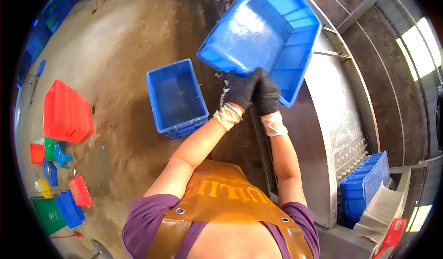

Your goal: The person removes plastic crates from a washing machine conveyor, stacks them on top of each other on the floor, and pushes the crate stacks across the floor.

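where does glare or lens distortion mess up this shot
In the head view, glare whitens part of the held blue crate and the metal surface; the bright openings at the right edge are washed out; a pale sheen lies on the floor; the wide lens strongly bends the surroundings and leaves the corners black.

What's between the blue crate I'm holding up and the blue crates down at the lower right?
In the head view, a long, shiny metal surface lies between the raised crate and the lower crates.
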The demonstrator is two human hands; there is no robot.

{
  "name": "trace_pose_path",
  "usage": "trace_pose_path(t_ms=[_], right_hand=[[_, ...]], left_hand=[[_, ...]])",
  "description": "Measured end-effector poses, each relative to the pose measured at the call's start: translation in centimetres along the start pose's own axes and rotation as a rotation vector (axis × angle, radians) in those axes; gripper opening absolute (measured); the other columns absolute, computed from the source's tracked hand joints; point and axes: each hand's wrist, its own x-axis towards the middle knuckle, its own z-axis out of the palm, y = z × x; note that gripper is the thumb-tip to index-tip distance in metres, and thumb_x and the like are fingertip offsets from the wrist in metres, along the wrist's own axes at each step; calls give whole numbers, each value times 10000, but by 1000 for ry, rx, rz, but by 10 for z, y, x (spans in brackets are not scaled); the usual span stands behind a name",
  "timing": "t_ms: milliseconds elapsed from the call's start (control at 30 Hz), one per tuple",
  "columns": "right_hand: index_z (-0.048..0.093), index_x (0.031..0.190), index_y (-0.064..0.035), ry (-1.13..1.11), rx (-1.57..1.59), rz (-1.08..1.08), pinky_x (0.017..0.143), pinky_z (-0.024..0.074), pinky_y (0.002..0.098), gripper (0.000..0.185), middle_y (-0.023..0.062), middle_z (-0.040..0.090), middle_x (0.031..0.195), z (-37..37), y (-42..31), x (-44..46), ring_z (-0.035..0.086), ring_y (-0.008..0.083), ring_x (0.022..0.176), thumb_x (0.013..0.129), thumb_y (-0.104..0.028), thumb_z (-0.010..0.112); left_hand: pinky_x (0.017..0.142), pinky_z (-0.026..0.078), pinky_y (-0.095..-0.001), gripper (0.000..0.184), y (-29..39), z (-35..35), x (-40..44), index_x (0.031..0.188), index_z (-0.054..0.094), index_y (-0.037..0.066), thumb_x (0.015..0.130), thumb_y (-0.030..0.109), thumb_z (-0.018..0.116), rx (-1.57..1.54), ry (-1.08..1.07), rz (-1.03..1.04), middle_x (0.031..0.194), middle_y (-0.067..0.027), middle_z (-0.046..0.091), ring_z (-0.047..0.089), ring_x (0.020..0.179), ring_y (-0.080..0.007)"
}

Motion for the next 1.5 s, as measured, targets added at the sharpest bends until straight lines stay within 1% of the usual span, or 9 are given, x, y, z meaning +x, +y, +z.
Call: trace_pose_path(t_ms=[167, 200, 400, 600, 1100, 1333, 1433, 1467, 1500], right_hand=[[559, 946, -86, 87, 214, -340, 764, 440, 428, 265, 132, 557, 985, -7, -8, -35, 547, 325, 897, 694, -89, 640], [562, 962, -84, 85, 141, -264, 786, 435, 415, 309, 133, 560, 950, -25, -2, -39, 529, 319, 914, 671, -76, 663], [466, 1160, 32, 20, -525, 307, 914, 376, 411, 697, 230, 520, 1119, -89, 221, -141, 484, 352, 1057, 665, -388, 718], [350, 1283, 22, -326, -568, 881, 982, 323, 398, 907, 239, 416, 1274, -128, 220, -180, 387, 360, 1195, 635, -519, 681], [446, 1218, 6, -203, -662, 814, 940, 369, 401, 870, 222, 490, 1205, -118, 232, -183, 456, 353, 1131, 589, -529, 721], [501, 1158, 5, -137, -709, 752, 843, 431, 408, 855, 221, 562, 1082, -117, 216, -171, 540, 359, 997, 558, -565, 716], [544, 1107, 11, -35, -696, 675, 806, 455, 384, 817, 210, 594, 1006, -113, 226, -177, 574, 351, 918, 549, -559, 723], [568, 1057, 8, 38, -651, 654, 773, 464, 373, 744, 203, 603, 958, -113, 224, -179, 583, 341, 859, 557, -518, 733], [581, 1004, 2, -7, -608, 703, 730, 459, 389, 671, 186, 608, 891, -122, 217, -174, 580, 328, 810, 567, -486, 730]], left_hand=[[634, 456, -335, 271, -101, -111, 49, 880, 610, 26, 673, 183, 686, -122, 341, -198, 824, -53, 598, 540, 690, -189], [625, 456, -343, 246, -137, -142, 55, 843, 623, 44, 670, 208, 685, 281, 342, 90, 816, -49, 597, 538, 681, -195], [558, 457, -371, 324, -152, -226, 16, 838, 559, 23, 607, 203, 698, -214, 821, -309, 773, -90, 557, 524, 626, -226], [559, 450, -393, 312, -272, -328, -8, 880, 540, 55, 622, 175, 669, -368, 1186, -290, 812, -91, 541, 525, 650, -238], [540, 456, -342, 200, -283, -383, 21, 840, 509, 108, 687, 176, 618, -181, 888, -155, 781, -64, 525, 524, 680, -215], [625, 494, -347, 310, -231, -354, 15, 995, 508, 59, 748, 221, 607, -392, 959, -370, 911, -91, 554, 557, 794, -223], [922, 386, -422, 525, -173, -286, 12, 1278, 357, 54, 821, 230, 546, -255, 664, -727, 1240, -135, 470, 480, 1093, -308], [953, 353, -440, 500, -160, -235, 8, 1270, 378, 60, 835, 251, 536, 343, 221, -708, 1259, -123, 463, 455, 1123, -319], [944, 372, -423, 466, -166, -181, 37, 1272, 384, 95, 843, 197, 535, -471, 567, -1100, 1248, -115, 455, 449, 1125, -292]])
